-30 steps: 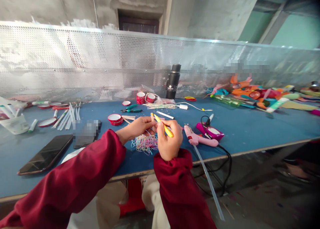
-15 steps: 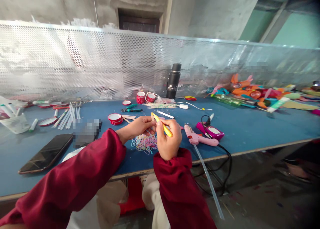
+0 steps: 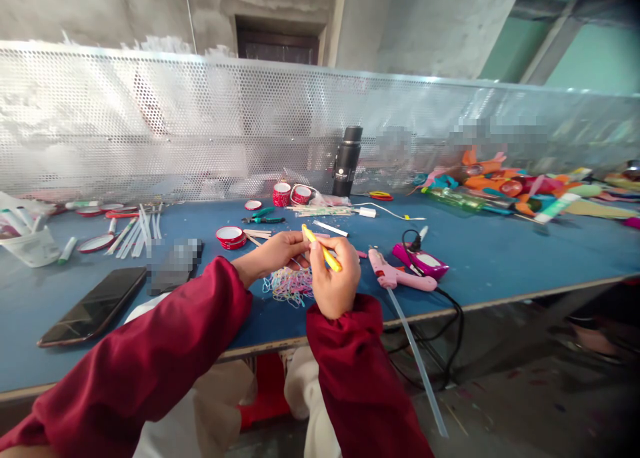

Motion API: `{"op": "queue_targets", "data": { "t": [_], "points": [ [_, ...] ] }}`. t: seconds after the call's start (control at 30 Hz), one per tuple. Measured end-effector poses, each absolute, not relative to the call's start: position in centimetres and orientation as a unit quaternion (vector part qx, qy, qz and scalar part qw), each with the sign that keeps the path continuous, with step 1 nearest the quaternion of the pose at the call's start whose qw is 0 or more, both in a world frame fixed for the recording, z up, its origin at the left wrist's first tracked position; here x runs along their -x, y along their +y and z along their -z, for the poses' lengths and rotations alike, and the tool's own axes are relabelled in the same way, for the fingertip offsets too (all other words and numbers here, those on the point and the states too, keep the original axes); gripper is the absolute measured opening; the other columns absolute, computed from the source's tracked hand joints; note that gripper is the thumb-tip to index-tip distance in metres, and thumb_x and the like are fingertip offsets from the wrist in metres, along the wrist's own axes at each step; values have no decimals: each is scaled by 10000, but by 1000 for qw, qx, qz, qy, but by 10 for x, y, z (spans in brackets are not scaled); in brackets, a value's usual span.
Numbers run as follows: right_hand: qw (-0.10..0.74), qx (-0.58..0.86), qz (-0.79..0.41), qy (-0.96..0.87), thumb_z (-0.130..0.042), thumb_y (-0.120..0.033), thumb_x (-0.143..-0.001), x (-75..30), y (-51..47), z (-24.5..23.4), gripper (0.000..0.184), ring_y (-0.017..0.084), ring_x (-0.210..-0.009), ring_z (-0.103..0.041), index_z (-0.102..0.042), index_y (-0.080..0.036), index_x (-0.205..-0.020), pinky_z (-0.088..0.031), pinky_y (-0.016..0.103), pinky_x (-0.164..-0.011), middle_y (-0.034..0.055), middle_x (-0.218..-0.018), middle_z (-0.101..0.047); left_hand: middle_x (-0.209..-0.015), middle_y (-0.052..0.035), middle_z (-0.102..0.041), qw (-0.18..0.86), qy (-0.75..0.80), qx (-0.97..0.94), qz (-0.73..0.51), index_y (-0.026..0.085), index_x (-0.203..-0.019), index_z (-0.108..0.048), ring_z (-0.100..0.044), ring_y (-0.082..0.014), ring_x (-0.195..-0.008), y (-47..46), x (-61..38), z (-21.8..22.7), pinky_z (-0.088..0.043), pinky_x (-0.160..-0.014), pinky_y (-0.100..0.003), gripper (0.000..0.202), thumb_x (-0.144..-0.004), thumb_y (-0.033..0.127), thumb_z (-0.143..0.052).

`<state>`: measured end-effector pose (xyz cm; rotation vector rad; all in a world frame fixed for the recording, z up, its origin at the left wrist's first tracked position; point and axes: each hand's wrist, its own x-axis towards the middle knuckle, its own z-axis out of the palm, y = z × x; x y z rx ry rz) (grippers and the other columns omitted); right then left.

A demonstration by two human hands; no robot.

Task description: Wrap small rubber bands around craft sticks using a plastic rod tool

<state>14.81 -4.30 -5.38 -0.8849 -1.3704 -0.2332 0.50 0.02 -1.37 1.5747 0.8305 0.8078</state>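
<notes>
My right hand (image 3: 334, 278) is closed round a yellow pen-like tool (image 3: 323, 248), whose tip points up and left. My left hand (image 3: 280, 248) meets it at that tip, fingers pinched on something small that I cannot make out. Both hands hover just above a loose heap of thin coloured rubber bands (image 3: 289, 286) on the blue table (image 3: 500, 258). Dark red sleeves cover both my arms.
A pink glue gun (image 3: 395, 275) with a long clear stick lies right of my hands, a purple device (image 3: 420, 261) with black cable behind it. Red tape rolls (image 3: 231, 237), pliers (image 3: 264, 217), a black flask (image 3: 346, 161), white sticks (image 3: 135, 235), a phone (image 3: 90, 308) and colourful toys (image 3: 505, 185) lie around.
The yellow tool and both hands have shifted slightly left and up. Otherwise nothing has visibly moved.
</notes>
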Motion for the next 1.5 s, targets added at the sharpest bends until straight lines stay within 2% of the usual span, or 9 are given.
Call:
{"op": "queue_targets", "data": {
  "t": [0.23,0.43,0.67,0.8,1.13,1.33,1.5],
  "points": [
    [698,399,109,-585,-622,-315,-1010,-149,-42,54,108,217,-861,-708,-661,-233,-950,-521,379,-825,50,-903,-757,-808,-18,-689,564,348,-667,-341,146,-937,-678,-612,-79,-620,1,-5,13,-445,-564,-187,400,-874,532,-766],
    [679,392,100,-613,-626,-327,-1010,-148,-42,54,115,225,-907,-715,-672,-232,-967,-533,390,-857,64,-944,-766,-752,3,-659,554,355,-671,-342,150,-931,-676,-596,-85,-611,1,-6,14,-459,-583,-204,399,-847,521,-796],
    [695,399,97,-590,-617,-328,-1014,-149,-42,55,119,219,-885,-712,-666,-228,-972,-534,379,-844,58,-932,-761,-798,-18,-692,557,345,-674,-342,156,-905,-661,-606,-84,-626,2,-5,14,-445,-582,-197,427,-850,563,-780],
    [685,388,91,-610,-621,-326,-1013,-148,-43,55,113,230,-933,-715,-673,-229,-991,-544,399,-882,71,-967,-763,-762,2,-669,554,347,-674,-345,156,-898,-661,-587,-81,-606,2,-6,14,-455,-584,-204,429,-823,552,-807],
    [693,392,99,-596,-631,-311,-1009,-149,-42,55,93,222,-905,-711,-669,-230,-984,-530,385,-862,59,-944,-760,-777,-9,-679,553,350,-674,-341,148,-897,-666,-602,-81,-620,0,-6,12,-452,-582,-194,429,-860,561,-777],
    [674,388,101,-620,-627,-314,-1011,-148,-43,54,104,230,-932,-712,-672,-225,-979,-531,401,-889,69,-961,-766,-739,9,-656,547,351,-676,-349,151,-892,-650,-582,-80,-598,1,-6,13,-459,-576,-199,398,-848,518,-796],
    [687,405,109,-593,-617,-325,-1013,-150,-41,55,116,229,-907,-709,-670,-229,-974,-527,396,-863,64,-935,-762,-771,-10,-687,552,351,-675,-342,150,-909,-669,-600,-82,-614,0,-6,12,-460,-582,-194,366,-882,500,-773]
  ]
}}
